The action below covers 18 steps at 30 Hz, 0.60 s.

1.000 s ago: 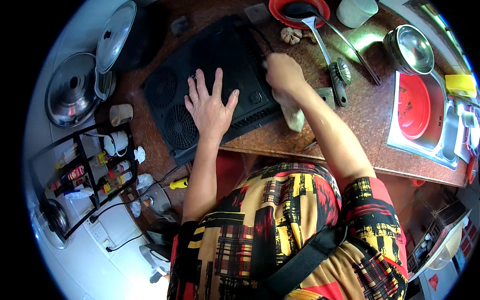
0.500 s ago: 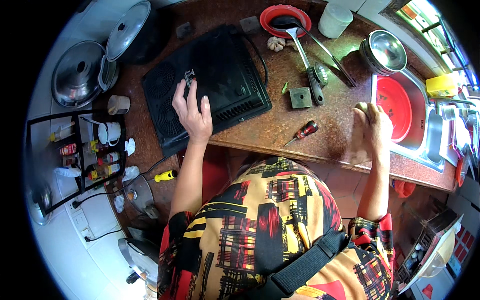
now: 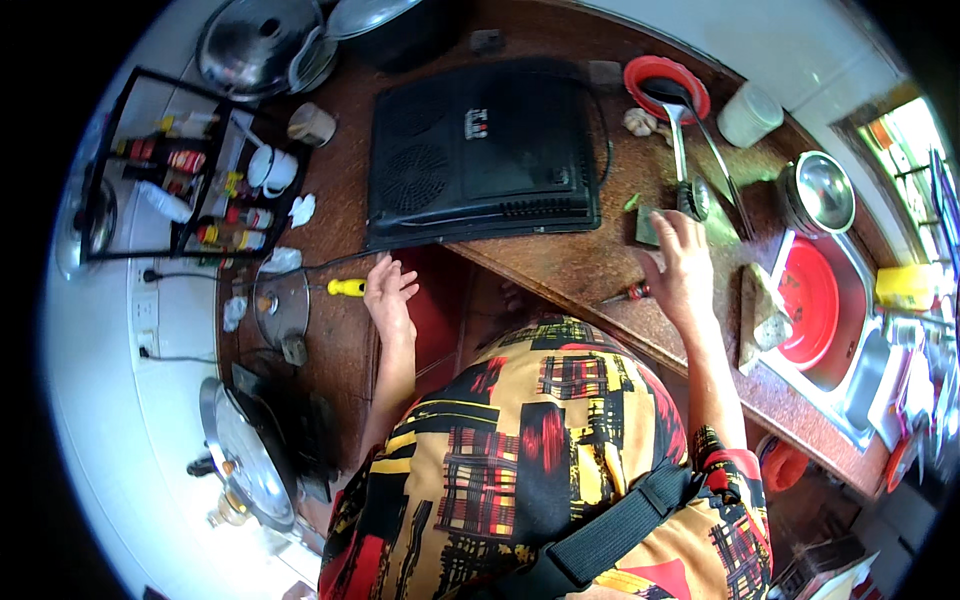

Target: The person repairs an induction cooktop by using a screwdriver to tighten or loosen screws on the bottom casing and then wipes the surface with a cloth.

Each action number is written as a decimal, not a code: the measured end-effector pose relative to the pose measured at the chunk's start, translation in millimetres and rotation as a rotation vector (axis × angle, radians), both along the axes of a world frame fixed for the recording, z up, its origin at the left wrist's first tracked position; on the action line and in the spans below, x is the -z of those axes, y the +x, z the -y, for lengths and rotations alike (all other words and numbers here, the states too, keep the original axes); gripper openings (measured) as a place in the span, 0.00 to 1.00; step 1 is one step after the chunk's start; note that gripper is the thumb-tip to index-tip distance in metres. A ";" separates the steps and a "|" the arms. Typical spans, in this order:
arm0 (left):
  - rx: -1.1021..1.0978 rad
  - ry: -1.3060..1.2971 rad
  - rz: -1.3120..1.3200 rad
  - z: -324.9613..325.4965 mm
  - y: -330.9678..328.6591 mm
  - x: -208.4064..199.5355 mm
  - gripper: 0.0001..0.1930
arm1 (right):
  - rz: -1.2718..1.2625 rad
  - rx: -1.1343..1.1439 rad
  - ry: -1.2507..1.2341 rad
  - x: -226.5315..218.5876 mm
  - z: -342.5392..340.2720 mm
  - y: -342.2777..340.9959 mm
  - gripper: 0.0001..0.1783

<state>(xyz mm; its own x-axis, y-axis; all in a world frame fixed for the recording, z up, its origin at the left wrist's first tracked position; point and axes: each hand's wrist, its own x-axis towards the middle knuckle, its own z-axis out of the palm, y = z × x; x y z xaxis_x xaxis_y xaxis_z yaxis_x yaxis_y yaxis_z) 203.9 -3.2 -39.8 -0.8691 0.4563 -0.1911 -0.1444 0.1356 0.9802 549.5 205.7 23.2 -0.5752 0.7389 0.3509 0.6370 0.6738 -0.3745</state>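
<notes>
A flat black appliance [image 3: 530, 120], like an induction cooker with its vented underside up, lies on the counter; a cord runs from it. My left hand [image 3: 392, 300] is off the counter's front edge, fingers loosely bent and apart, holding nothing. Beside it lies a yellow-handled tool [image 3: 346, 288], perhaps a screwdriver. My right hand [image 3: 684, 268] reaches over the counter with thumb and fingers apart. Just by its thumb is a red-and-black screwdriver [image 3: 632, 292], partly hidden by the hand. A dark square block [image 3: 647, 226] sits at its fingertips. Right of that hand rests a greyish folded cloth [image 3: 762, 322].
At the right is a sink holding a red basin [image 3: 808, 312]; steel bowls [image 3: 822, 195] stand behind it. A ladle lies across a red bowl [image 3: 700, 80]. At the left are a spice rack [image 3: 135, 80], a white mug [image 3: 272, 170] and lidded pots [image 3: 262, 45].
My left hand has come off the black appliance toward the yellow-handled tool. My right hand has let go of the cloth and moved left to the screwdriver. The view has turned.
</notes>
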 end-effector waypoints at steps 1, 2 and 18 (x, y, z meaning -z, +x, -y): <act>-0.031 0.004 0.065 5.8 -9.3 -1.3 0.17 | 0.012 -0.047 -0.034 -1.8 2.2 -15.9 0.30; -0.039 0.013 0.048 8.6 -11.7 -5.1 0.17 | 0.007 -0.086 -0.039 0.5 1.4 -26.5 0.30; 0.130 -0.238 -0.677 -19.4 -77.0 -16.5 0.12 | -0.127 -0.009 0.043 43.9 16.0 -96.2 0.20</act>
